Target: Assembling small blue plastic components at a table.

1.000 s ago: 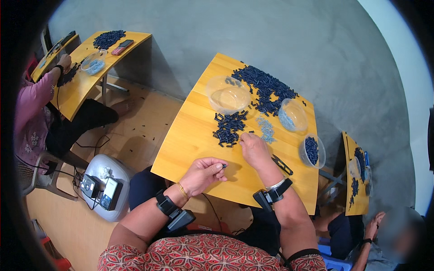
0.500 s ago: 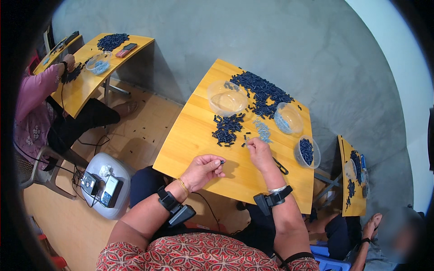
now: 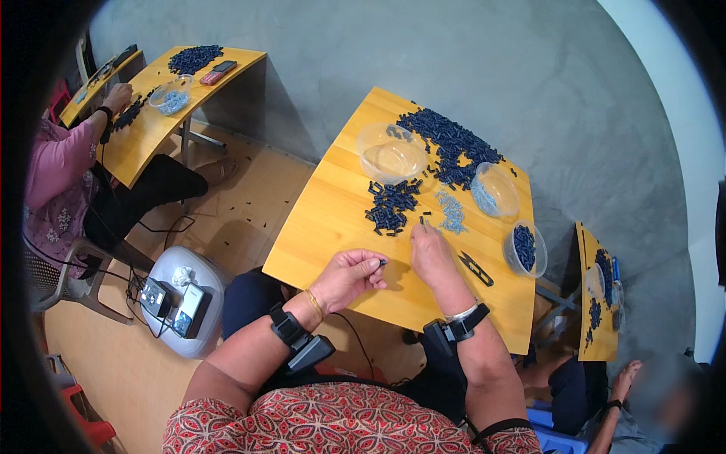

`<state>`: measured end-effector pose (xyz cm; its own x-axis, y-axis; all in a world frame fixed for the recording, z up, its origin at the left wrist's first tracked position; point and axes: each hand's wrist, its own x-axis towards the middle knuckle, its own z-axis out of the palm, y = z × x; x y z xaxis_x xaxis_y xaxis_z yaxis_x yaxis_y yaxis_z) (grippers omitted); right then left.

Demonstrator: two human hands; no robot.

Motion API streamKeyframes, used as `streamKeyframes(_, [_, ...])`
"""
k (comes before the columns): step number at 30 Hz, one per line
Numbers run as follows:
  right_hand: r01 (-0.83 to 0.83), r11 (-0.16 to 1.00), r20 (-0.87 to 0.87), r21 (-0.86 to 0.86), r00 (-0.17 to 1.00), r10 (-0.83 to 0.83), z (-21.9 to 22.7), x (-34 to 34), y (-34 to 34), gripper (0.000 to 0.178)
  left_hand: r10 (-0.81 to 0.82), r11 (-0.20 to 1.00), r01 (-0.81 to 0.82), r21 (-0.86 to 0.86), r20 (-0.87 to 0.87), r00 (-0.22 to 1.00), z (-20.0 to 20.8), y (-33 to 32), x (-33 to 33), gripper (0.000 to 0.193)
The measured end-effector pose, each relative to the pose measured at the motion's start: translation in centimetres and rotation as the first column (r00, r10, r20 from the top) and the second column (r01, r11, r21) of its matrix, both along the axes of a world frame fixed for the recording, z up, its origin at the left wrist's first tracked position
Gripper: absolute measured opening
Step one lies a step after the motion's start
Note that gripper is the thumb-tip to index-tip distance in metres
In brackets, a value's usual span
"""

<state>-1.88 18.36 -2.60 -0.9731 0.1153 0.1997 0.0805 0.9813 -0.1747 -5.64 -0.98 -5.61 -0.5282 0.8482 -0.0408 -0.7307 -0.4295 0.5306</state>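
Note:
My left hand [image 3: 348, 278] is closed over the table's near part, pinching a small dark-blue cylindrical piece [image 3: 383, 262] between thumb and fingertip. Just to its right, my right hand [image 3: 432, 256] is turned down with its fingers drawn together. A tiny dark piece [image 3: 422, 220] shows at those fingertips; what they grip is hidden. Beyond them are a heap of dark-blue pieces [image 3: 391, 206] and a scatter of small light-blue parts [image 3: 451, 210]. Black thread snips [image 3: 476, 270] lie to the right of my right hand.
On my wooden table [image 3: 318, 234] are an almost empty clear bowl [image 3: 389, 170], a bowl of light-blue parts [image 3: 495, 189], a bowl of dark pieces [image 3: 525, 250] and a big dark pile [image 3: 450, 140]. Co-workers sit left and right. A white stool [image 3: 204, 261] holds devices.
My right hand has shifted slightly left, closer to my left hand, uncovering more of the snips. My left hand still pinches its piece. The whole view has tilted slightly.

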Motion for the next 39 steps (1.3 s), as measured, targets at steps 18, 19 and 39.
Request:
streamKeyframes(18, [0.002, 0.991, -0.041, -0.137, 0.999, -0.008, -0.9, 2.7, 0.9, 0.011, -0.014, 1.0, 0.014, -0.008, 0.002, 1.0, 0.5, 0.0, 0.1, 0.016])
streamKeyframes(19, [0.004, 0.991, -0.04, -0.137, 0.999, -0.01, -0.9, 2.9, 1.0, 0.011, -0.016, 1.0, 0.016, -0.008, 0.004, 1.0, 0.5, 0.0, 0.1, 0.016])
streamKeyframes(39, [-0.12, -0.052, -0.121, -0.991, 0.993, 0.012, 1.6, 5.8, -4.1, 0.006, 0.001, 0.999, -0.003, -0.035, -0.046, 0.999, 0.3, 0.1, 0.1, 0.016])
